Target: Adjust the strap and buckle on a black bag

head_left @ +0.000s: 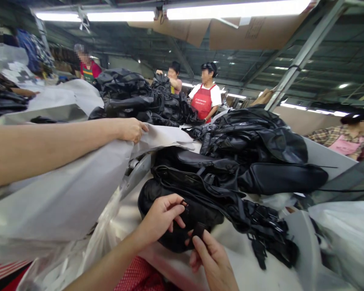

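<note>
Nearest me, my right hand (214, 262) pinches a small black strap tab (198, 229) between thumb and fingers. Just left of it my left hand (162, 216) curls onto the black bag (182, 218), fingers closed on its upper edge. The bag lies on the pale table (248, 270) at my front, under a tangle of black straps (255, 226). Farther left, a co-worker's hand (132, 129) grips a sheet of grey paper (79, 190). Beyond are heaps of black bags (255, 137), then a person in a red apron (204, 101).
</note>
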`<control>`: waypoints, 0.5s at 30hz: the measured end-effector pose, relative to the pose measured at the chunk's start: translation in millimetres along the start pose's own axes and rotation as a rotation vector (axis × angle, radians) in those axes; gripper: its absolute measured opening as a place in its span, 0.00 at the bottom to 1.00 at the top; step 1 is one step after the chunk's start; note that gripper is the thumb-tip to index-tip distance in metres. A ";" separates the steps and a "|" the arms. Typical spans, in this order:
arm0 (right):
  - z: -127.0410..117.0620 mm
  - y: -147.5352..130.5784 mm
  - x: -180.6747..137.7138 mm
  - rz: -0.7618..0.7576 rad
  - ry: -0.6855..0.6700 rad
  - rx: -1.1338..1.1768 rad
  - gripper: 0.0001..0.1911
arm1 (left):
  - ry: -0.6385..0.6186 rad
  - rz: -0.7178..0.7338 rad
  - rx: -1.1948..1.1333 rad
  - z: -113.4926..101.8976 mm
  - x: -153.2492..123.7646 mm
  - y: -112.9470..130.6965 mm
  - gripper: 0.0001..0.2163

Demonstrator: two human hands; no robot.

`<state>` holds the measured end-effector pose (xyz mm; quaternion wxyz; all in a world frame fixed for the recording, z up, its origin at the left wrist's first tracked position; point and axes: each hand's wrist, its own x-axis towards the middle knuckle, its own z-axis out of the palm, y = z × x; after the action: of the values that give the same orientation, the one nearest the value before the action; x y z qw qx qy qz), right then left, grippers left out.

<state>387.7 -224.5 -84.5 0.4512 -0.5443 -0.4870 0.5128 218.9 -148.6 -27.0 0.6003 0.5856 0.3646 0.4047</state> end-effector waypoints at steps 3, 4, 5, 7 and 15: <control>2.8 -1.8 -2.0 -0.028 -0.009 0.060 0.25 | 0.020 0.025 0.034 7.1 -2.3 0.2 0.08; 4.0 -3.2 -2.2 -0.030 -0.010 0.071 0.24 | 0.009 0.030 0.037 9.5 -3.8 -1.1 0.07; 5.4 -4.6 -2.4 -0.029 -0.006 0.082 0.23 | -0.009 0.037 0.044 11.6 -5.5 -3.0 0.05; 7.9 -6.4 -2.2 -0.029 0.008 0.103 0.22 | -0.042 0.074 0.090 14.7 -9.0 -8.5 0.04; 8.8 -0.4 0.1 -0.024 0.030 0.181 0.22 | -0.052 0.342 0.425 13.9 -15.7 -23.1 0.10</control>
<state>378.9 -224.4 -84.8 0.5120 -0.5029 -0.4382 0.5412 226.6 -168.2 -49.9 0.3960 0.7618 0.3215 0.3993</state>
